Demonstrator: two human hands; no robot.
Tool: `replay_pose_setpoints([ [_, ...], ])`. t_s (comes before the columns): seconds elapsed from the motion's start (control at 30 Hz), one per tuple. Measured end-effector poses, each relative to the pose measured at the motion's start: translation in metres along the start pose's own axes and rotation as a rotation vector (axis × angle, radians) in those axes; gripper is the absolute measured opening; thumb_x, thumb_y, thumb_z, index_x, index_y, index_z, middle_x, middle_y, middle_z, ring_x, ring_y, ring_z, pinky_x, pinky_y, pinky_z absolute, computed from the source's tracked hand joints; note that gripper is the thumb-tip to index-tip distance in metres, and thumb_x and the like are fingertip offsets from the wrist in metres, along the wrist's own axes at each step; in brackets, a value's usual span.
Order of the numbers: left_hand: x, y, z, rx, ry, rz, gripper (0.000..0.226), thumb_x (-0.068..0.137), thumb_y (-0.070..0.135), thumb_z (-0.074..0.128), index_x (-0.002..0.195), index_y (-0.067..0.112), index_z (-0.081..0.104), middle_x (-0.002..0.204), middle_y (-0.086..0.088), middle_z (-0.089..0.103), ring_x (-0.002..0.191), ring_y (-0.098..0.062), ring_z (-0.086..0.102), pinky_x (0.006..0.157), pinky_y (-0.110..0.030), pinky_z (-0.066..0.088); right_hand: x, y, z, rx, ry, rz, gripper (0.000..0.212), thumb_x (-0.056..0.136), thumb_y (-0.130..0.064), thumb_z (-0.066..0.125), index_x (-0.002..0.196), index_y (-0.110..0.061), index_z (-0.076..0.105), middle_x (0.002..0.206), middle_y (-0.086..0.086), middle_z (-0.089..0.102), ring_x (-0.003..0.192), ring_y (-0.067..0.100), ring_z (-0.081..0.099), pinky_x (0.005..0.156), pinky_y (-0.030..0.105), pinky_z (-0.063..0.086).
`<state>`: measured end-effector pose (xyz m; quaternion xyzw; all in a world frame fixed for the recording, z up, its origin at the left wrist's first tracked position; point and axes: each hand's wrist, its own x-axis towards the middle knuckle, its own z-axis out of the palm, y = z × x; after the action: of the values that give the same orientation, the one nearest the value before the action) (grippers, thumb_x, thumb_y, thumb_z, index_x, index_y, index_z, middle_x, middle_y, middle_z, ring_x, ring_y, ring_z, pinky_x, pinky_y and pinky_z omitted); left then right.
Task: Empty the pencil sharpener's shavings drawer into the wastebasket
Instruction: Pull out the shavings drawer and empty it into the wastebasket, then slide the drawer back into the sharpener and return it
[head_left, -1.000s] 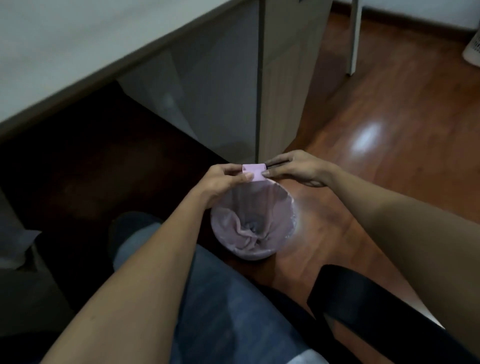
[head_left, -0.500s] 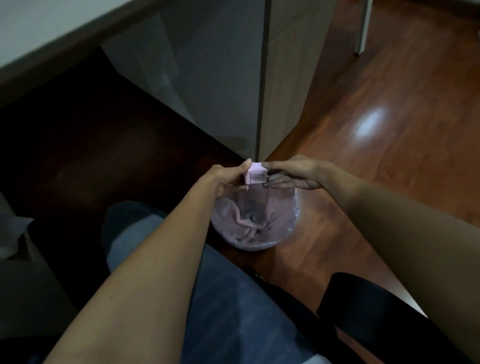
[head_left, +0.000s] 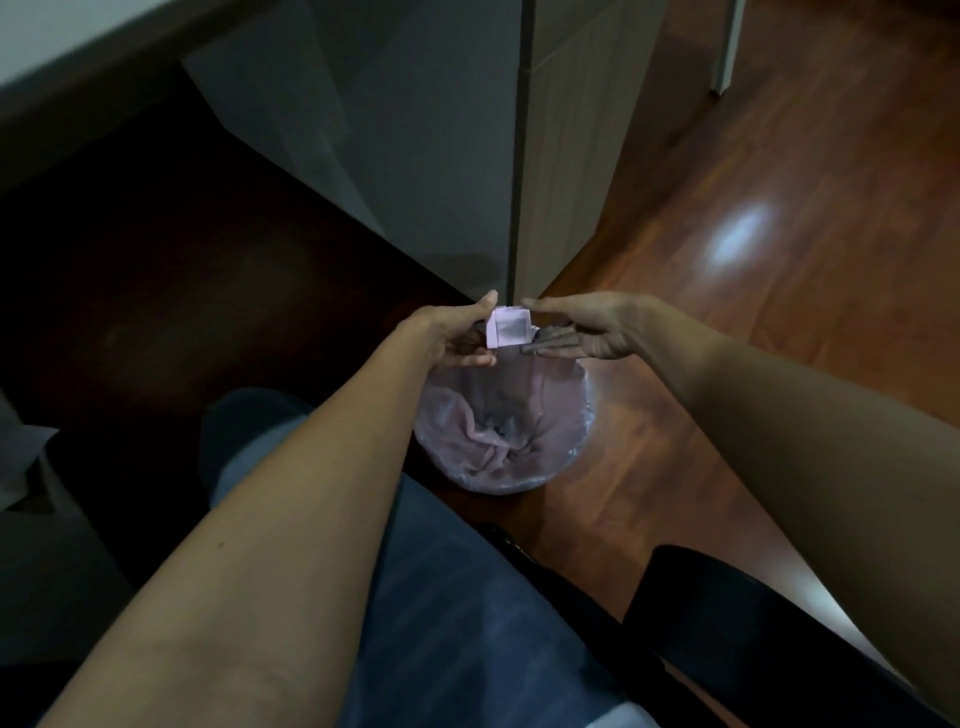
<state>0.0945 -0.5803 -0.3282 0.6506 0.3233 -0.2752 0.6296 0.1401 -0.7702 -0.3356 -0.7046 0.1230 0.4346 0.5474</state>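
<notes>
shavings drawer between left hand and right hand | above wastebasket, seemingly over its far rim | cabinet behind

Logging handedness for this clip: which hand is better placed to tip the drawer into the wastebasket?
Probably the left hand: it grips the pink shavings drawer above the wastebasket, while the right hand only touches its edge with fingertips.

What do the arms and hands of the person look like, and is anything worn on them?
Both forearms are bare up to the picture's edge: no sleeves show. The left hand and the right hand wear no gloves. I see no watch, ring or bracelet, though the light is dim.
</notes>
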Motion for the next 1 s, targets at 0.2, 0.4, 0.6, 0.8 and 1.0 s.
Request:
replay_pose_setpoints([
  [0.2,-0.011,-0.005,-0.014,-0.091,-0.073,0.196,0.044,0.09,0.021,0.077,0.116,-0.012,0.066,0.105,-0.022,0.071,0.089,-0.023,0.071,0.07,-0.021,0.063,-0.015,-0.005,-0.007,0.082,-0.049,-0.098,0.036,0.091,-0.021,0.072,0.122,-0.003,0.065,0.137,0.023,0.063,0.1,0.025,0.07,0.092,0.038,0.061],
  [0.4,-0.035,0.002,-0.031,0.016,-0.132,0.453,0.058,0.076,0.007,0.087,0.129,-0.002,0.066,0.124,-0.021,0.072,0.115,-0.03,0.071,0.102,-0.035,0.055,-0.045,-0.022,-0.008,0.179,-0.098,-0.241,0.035,0.083,0.012,0.072,0.113,-0.006,0.068,0.122,0.014,0.07,0.102,0.018,0.071,0.088,0.024,0.059],
  [0.6,-0.068,0.024,-0.032,0.113,-0.061,0.652,0.056,0.078,-0.003,0.083,0.131,-0.002,0.065,0.124,-0.013,0.073,0.093,-0.007,0.074,0.088,-0.018,0.057,-0.068,-0.041,-0.001,0.171,-0.057,-0.419,0.043,0.078,0.02,0.072,0.109,-0.01,0.069,0.137,0.021,0.062,0.126,0.023,0.062,0.096,0.024,0.057],
  [0.8,-0.107,0.057,-0.029,0.165,0.003,0.794,0.059,0.076,-0.006,0.084,0.131,-0.004,0.063,0.126,-0.018,0.072,0.101,-0.018,0.073,0.09,-0.02,0.058,-0.107,-0.069,-0.008,0.211,-0.08,-0.561,0.052,0.077,0.022,0.07,0.122,-0.003,0.065,0.134,0.02,0.066,0.128,0.025,0.062,0.112,0.036,0.046],
  [1.0,-0.16,0.099,-0.02,0.216,0.02,0.947,0.057,0.075,0.006,0.088,0.128,0.002,0.068,0.116,-0.008,0.076,0.091,-0.005,0.074,0.079,-0.015,0.057,-0.16,-0.108,-0.02,0.221,-0.068,-0.705,0.059,0.078,0.023,0.069,0.133,0.005,0.06,0.13,0.019,0.068,0.12,0.024,0.066,0.09,0.023,0.059],
])
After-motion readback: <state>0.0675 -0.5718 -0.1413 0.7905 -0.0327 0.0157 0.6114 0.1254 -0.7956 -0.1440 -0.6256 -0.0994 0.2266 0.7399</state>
